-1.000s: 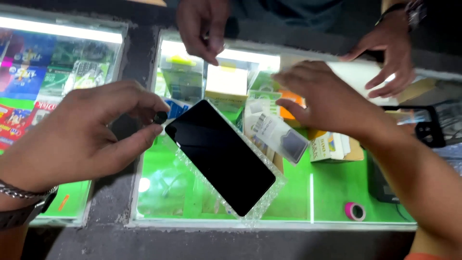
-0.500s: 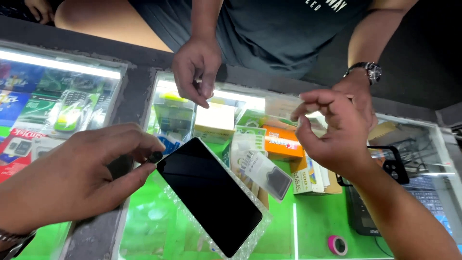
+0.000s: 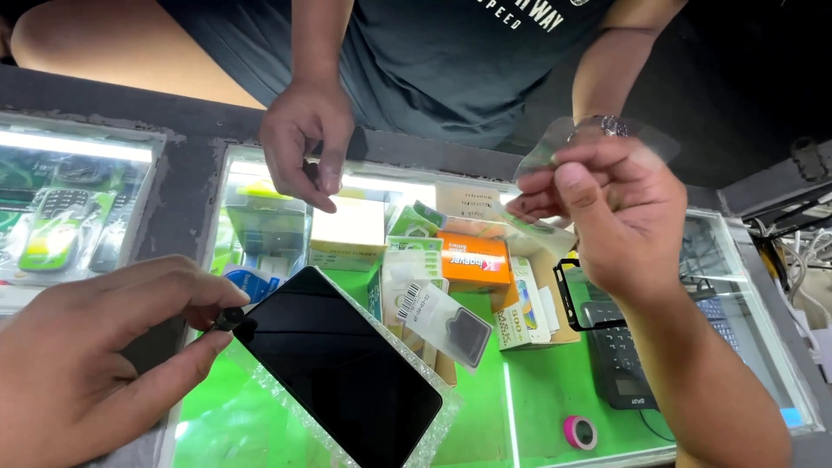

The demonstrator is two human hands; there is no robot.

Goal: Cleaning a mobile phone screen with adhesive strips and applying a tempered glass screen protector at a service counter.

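- Phone [image 3: 342,373] lies dark-screened on bubble wrap [image 3: 433,429] atop the glass counter [image 3: 186,195], at six o'clock in the head view.
- The left hand [image 3: 95,364], at eight o'clock, pinches a small black suction cup [image 3: 230,320] at the phone's corner.
- The right hand [image 3: 611,217], at two o'clock, grips a clear film [image 3: 542,156] by its edge.
- Judgement: touching only the film's edges should keep it clean.
- Another person's hand [image 3: 305,139] rests at twelve o'clock.

Lit glass display counter [image 3: 763,347], green shelf lining inside, dark grey frame
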